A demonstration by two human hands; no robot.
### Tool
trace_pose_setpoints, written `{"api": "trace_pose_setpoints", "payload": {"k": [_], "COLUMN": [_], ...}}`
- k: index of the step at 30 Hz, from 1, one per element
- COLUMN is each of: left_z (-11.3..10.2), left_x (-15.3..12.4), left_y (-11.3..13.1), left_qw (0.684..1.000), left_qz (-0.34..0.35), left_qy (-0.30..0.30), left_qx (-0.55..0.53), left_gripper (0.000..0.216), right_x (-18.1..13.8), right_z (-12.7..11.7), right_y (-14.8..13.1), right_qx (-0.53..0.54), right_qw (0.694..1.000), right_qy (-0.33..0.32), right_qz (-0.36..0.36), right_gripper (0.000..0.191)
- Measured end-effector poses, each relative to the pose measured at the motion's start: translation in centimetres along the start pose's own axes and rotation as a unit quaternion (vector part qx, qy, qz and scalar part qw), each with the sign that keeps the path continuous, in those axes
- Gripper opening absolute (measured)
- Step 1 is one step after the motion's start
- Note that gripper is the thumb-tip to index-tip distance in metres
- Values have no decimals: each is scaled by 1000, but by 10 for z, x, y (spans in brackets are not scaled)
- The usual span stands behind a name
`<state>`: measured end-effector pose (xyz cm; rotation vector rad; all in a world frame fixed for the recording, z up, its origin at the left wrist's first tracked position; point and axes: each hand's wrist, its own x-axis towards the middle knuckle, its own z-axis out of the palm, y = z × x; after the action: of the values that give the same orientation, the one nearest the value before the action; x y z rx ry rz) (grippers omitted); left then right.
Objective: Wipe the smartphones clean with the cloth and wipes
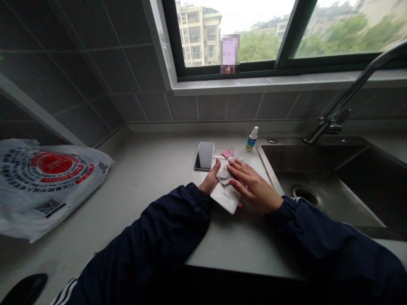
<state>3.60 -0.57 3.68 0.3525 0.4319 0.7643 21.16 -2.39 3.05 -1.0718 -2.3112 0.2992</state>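
White phone-sized slab [226, 198] sits on the pale countertop [152, 178] just left of the steel sink [266, 169]. Its long axis runs from the near edge toward the back wall, leaning slightly right, and its far end is hidden under a crumpled grey-white cloth [224, 176]. Left hand [210, 181] grips the slab's near left edge, thumb standing up and fingers tucked beneath. Right hand [255, 187] lies flat across cloth and slab, its fingers spread apart (no clamp there). Black-screened smartphone [204, 156] lies just beyond the left thumb, beside a clear tray [223, 147] holding a pink scrap [227, 153]. Small spray bottle [252, 140] stands behind them.
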Motion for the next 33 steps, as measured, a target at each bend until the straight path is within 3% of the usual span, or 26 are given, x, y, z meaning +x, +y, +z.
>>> {"api": "trace_pose_setpoints", "payload": {"k": [4, 11, 13, 19, 25, 29, 33], "left_z": [-3, -11, -10, -6, -5, 0, -1], "left_x": [-1, -4, -2, 7, 6, 3, 0], "left_y": [1, 7, 5, -4, -3, -1, 1], "left_qw": [999, 989, 992, 998, 999, 999, 1000], "left_qz": [-14, -100, -83, 60, 40, 43, 1], "left_qy": [-16, -52, -57, -4, 2, 10, -17], "left_qx": [30, 92, 74, -4, -30, -15, 7], "left_gripper": [76, 95, 89, 77, 77, 75, 75], "right_x": [0, 1, 1, 0, 0, 0, 0], "right_z": [0, -1, 0, -3, -6, -5, -3], "right_y": [2, 4, 4, -5, -10, -7, -3], "right_qx": [3, -5, -7, 13, 27, 10, -9], "right_qw": [1000, 998, 999, 999, 997, 999, 1000], "right_qy": [3, 15, 7, -42, -49, -31, -4], "right_qz": [17, 62, 53, -19, -57, -29, 7], "right_gripper": [55, 62, 62, 59, 59, 51, 53]}}
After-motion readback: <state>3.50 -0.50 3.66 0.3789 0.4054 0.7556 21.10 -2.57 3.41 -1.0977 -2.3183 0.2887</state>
